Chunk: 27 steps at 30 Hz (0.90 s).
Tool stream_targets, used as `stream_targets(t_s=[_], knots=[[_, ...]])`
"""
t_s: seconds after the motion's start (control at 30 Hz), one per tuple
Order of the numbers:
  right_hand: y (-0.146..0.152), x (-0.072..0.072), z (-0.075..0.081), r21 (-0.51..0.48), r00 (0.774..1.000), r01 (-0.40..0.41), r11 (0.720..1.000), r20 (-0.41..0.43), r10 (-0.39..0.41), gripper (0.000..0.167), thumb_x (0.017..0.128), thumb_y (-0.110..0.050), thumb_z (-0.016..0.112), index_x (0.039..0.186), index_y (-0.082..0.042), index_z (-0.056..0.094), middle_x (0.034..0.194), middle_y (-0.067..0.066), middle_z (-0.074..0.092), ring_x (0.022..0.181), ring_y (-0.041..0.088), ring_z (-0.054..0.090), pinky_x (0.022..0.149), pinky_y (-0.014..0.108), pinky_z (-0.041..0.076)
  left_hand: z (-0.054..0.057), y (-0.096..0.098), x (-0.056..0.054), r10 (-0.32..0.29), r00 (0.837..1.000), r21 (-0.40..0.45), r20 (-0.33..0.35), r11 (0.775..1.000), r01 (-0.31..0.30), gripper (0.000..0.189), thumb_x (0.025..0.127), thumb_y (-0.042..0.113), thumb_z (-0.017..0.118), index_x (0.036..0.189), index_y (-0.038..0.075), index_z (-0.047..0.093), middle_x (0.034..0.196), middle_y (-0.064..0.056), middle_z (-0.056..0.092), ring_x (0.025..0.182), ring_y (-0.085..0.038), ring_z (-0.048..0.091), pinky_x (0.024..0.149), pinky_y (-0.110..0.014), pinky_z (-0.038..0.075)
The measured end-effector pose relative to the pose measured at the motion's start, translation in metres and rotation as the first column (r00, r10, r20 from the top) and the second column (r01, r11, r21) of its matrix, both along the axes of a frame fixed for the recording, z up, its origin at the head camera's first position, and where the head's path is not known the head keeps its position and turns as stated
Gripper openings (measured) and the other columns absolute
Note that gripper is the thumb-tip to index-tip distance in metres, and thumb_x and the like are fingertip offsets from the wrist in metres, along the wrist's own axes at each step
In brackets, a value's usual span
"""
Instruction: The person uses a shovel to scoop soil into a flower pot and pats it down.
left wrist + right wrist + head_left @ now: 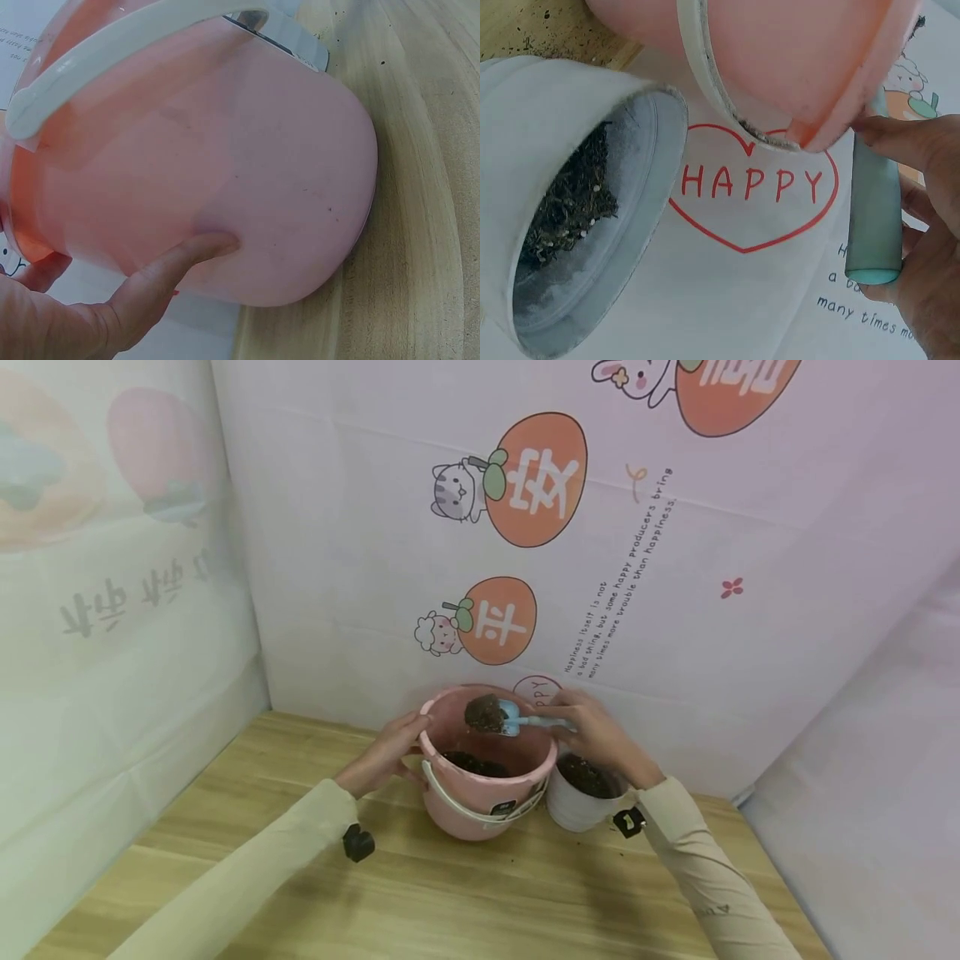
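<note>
A pink bucket (pixel 453 806) with a white handle (pixel 112 54) stands on the table, dark soil (pixel 474 765) inside it. My left hand (pixel 386 753) grips the bucket at its left rim. In the left wrist view the thumb lies along the bucket's outer side. Over the bucket's mouth, my right hand (pixel 600 735) holds a small light-blue trowel (pixel 513 718) with a clump of soil (pixel 483 714) on its blade. The right wrist view shows the fingers round its handle (pixel 875 210), while the blade is hidden there.
Right beside the bucket is a white pot (pixel 570 808) with dark soil (pixel 570 202) in it. Soil crumbs lie on the wooden table (pixel 420 893). A printed white cloth (pixel 360 568) hangs close behind, with more cloth at both sides.
</note>
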State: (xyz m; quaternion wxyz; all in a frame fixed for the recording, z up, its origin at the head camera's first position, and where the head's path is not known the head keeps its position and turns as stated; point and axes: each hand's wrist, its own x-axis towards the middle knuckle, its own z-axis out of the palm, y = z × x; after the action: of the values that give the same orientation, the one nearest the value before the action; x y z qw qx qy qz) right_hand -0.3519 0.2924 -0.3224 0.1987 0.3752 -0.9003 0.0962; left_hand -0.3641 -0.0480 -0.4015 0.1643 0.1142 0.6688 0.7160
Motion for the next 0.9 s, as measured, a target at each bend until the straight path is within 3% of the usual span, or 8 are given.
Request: stream_targets(t_s=[0.13,0.37,0.6,0.9], knots=[[0.006,0.002,0.004,-0.005,0.999,0.02,1.0,0.03,-0.02,0.037,0.086,0.004,0.08,0.121,-0.008,0.079,0.101,0.007,0.07,0.097,0.024,0.061,0.084,0.04,0.057,0.001,0.0,0.0,0.004,1.0,-0.005,0.002,1.0,-0.004,0.063,0.11,0.035,0.046,0.166,0.012,0.028,0.166,-0.025,0.031,0.145,-0.052,0.039,0.068,-0.055,0.069],[0.02,0.004,0.009,-0.012,0.999,-0.033,0.999,0.034,0.033,0.037,0.085,0.003,0.083,0.12,-0.007,0.079,0.098,0.006,0.07,0.091,0.023,0.062,0.076,0.039,0.055,-0.002,0.002,-0.002,0.004,1.0,-0.01,0.006,1.0,-0.004,0.064,0.11,0.036,0.046,0.166,0.009,0.027,0.165,-0.026,0.032,0.144,-0.052,0.041,0.069,-0.056,0.068],[0.037,0.01,0.016,-0.042,0.994,0.042,0.998,0.099,-0.037,0.026,0.088,0.002,0.079,0.115,0.0,0.079,0.1,0.008,0.072,0.096,0.028,0.064,0.084,0.048,0.058,-0.004,0.002,0.0,0.001,1.0,0.01,0.002,1.0,-0.001,0.062,0.111,0.033,0.046,0.166,0.01,0.028,0.165,-0.025,0.031,0.143,-0.051,0.042,0.068,-0.056,0.068],[0.062,0.016,0.03,-0.064,0.99,0.071,0.995,0.126,-0.063,0.028,0.089,0.004,0.078,0.117,0.002,0.077,0.102,0.009,0.074,0.096,0.027,0.066,0.082,0.046,0.059,-0.002,0.0,0.002,0.015,1.0,0.007,0.003,1.0,-0.015,0.061,0.112,0.033,0.044,0.166,0.01,0.028,0.168,-0.024,0.027,0.145,-0.051,0.039,0.069,-0.058,0.068]])
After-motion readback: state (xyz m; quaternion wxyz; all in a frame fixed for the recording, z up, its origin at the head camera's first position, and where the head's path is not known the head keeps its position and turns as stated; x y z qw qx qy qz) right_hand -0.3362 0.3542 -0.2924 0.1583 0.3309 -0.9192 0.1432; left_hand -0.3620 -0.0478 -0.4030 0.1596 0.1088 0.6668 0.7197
